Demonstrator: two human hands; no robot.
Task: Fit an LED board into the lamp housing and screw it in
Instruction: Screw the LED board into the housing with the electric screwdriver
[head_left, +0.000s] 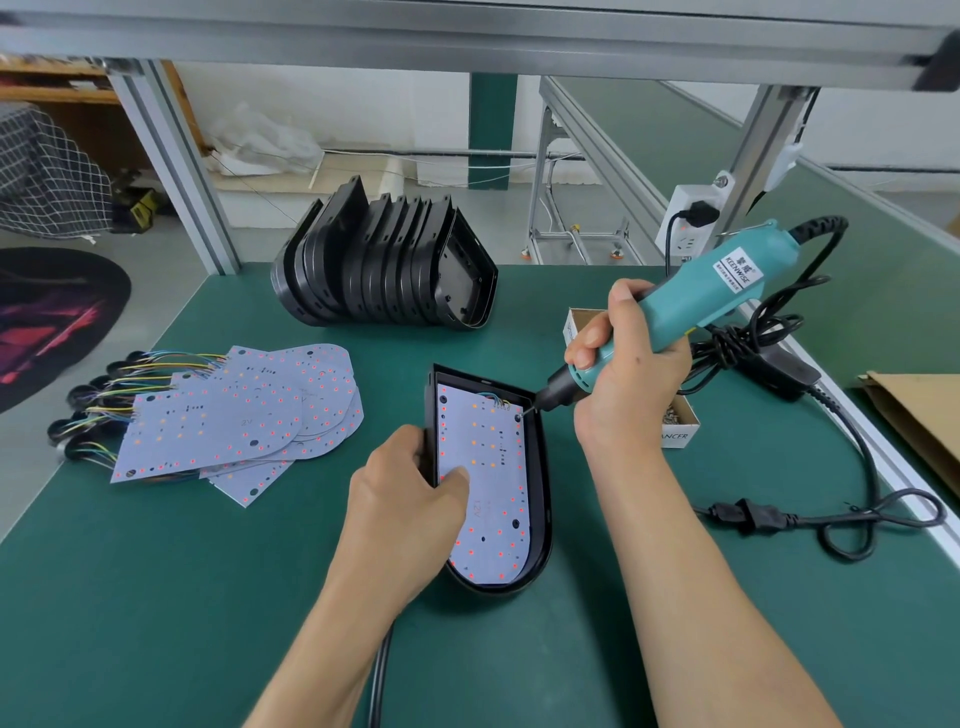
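Note:
A black D-shaped lamp housing (540, 499) lies on the green mat in front of me. Inside it sits a white LED board (493, 499) dotted with red and orange LEDs, its thin wires at the far end. My left hand (410, 493) grips the housing's left wall, thumb pressing on the board. My right hand (623, 358) holds a teal electric screwdriver (701, 296) tilted down to the left. Its bit tip touches the board's far right corner by the housing wall.
Several spare LED boards (234, 410) with wire tails fan out at the left. A row of empty black housings (384, 260) stands at the back. A small cardboard box of screws (675, 421) sits behind my right wrist. The screwdriver's black cable (857, 467) loops along the right edge.

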